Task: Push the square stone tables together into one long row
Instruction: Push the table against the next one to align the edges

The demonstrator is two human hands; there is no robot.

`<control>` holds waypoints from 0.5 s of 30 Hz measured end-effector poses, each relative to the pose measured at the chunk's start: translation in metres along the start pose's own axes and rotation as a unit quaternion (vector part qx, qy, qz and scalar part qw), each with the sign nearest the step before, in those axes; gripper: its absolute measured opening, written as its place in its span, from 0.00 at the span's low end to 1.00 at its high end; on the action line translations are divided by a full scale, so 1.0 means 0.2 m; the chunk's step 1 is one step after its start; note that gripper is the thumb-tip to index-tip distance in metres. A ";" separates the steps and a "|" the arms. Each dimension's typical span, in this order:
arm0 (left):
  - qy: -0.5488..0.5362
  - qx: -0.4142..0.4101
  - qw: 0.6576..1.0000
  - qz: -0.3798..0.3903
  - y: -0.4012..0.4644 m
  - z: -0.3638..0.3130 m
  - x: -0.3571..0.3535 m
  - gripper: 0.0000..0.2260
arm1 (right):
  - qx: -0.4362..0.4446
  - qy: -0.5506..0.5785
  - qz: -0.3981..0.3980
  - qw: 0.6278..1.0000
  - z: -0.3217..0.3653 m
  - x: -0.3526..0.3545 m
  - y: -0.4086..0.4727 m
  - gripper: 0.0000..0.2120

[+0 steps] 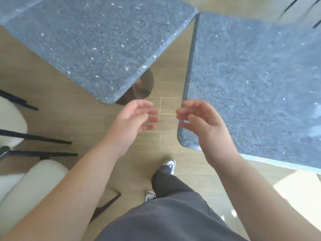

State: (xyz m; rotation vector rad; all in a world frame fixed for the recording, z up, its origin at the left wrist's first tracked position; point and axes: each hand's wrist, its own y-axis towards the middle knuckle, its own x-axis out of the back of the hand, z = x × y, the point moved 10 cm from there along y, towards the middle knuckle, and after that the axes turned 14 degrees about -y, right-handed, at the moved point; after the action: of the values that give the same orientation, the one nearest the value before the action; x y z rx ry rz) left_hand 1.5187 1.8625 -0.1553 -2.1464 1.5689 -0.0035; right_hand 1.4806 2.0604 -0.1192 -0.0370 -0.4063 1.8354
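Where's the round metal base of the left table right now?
In the head view it peeks out under the near corner of the left stone table, as a round metal base on the wood floor, just beyond the left hand.

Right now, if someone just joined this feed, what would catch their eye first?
Two speckled grey stone tables fill the top of the view: the left table is turned at an angle, the right table sits across a wedge of bare wood floor. Both hands hover over that gap, the left hand and right hand loosely open, holding nothing. White chairs stand at the left edge.
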 end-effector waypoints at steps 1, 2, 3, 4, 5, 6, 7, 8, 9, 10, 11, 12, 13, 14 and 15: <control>0.014 0.009 1.000 0.017 0.08 0.01 -0.06 0.15 | -0.011 0.010 -0.009 1.000 -0.04 0.03 0.04 0.15; 0.028 0.016 0.999 0.031 0.15 0.01 -0.12 0.15 | -0.020 0.021 -0.016 0.999 -0.08 0.05 0.09 0.15; 0.041 0.023 0.998 0.041 0.22 0.01 -0.17 0.15 | -0.031 0.031 -0.025 0.999 -0.12 0.07 0.14 0.16; 0.054 0.027 0.997 0.049 0.29 0.01 -0.22 0.15 | -0.040 0.041 -0.033 0.998 -0.15 0.08 0.20 0.17; 0.069 0.031 0.995 0.059 0.35 0.01 -0.26 0.14 | -0.045 0.049 -0.041 0.997 -0.17 0.10 0.26 0.17; 0.087 0.041 0.993 0.069 0.41 0.02 -0.30 0.14 | -0.054 0.061 -0.047 0.996 -0.19 0.11 0.31 0.17; 0.103 0.056 0.990 0.076 0.44 0.04 -0.32 0.14 | -0.065 0.072 -0.053 0.994 -0.20 0.11 0.35 0.16; 0.113 0.068 0.988 0.081 0.48 0.06 -0.34 0.14 | -0.072 0.082 -0.060 0.992 -0.21 0.11 0.39 0.15; 0.118 0.078 0.986 0.084 0.51 0.07 -0.34 0.15 | -0.078 0.095 -0.068 0.990 -0.22 0.12 0.42 0.15; 0.120 0.087 0.985 0.089 0.54 0.09 -0.35 0.15 | -0.083 0.107 -0.075 0.988 -0.23 0.13 0.45 0.16; 0.122 0.099 0.983 0.093 0.57 0.11 -0.36 0.15 | -0.092 0.116 -0.083 0.986 -0.25 0.13 0.46 0.17; 0.124 0.111 0.982 0.094 0.60 0.14 -0.36 0.15 | -0.103 0.120 -0.091 0.983 -0.28 0.13 0.47 0.17; 0.127 0.124 0.979 0.096 0.62 0.17 -0.37 0.15 | -0.114 0.118 -0.105 0.981 -0.32 0.14 0.46 0.16; 0.129 0.138 0.977 0.099 0.65 0.21 -0.38 0.16 | -0.127 0.113 -0.123 0.978 -0.37 0.16 0.45 0.14; 0.128 0.156 0.974 0.104 0.68 0.27 -0.39 0.16 | -0.145 0.108 -0.146 0.973 -0.43 0.19 0.44 0.12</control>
State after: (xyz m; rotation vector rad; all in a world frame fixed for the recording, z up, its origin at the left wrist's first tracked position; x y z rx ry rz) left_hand 1.3848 1.9217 -0.2319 -1.7851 1.7958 -0.4442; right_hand 1.4079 2.0958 -0.2195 -0.3575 -0.4940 1.4542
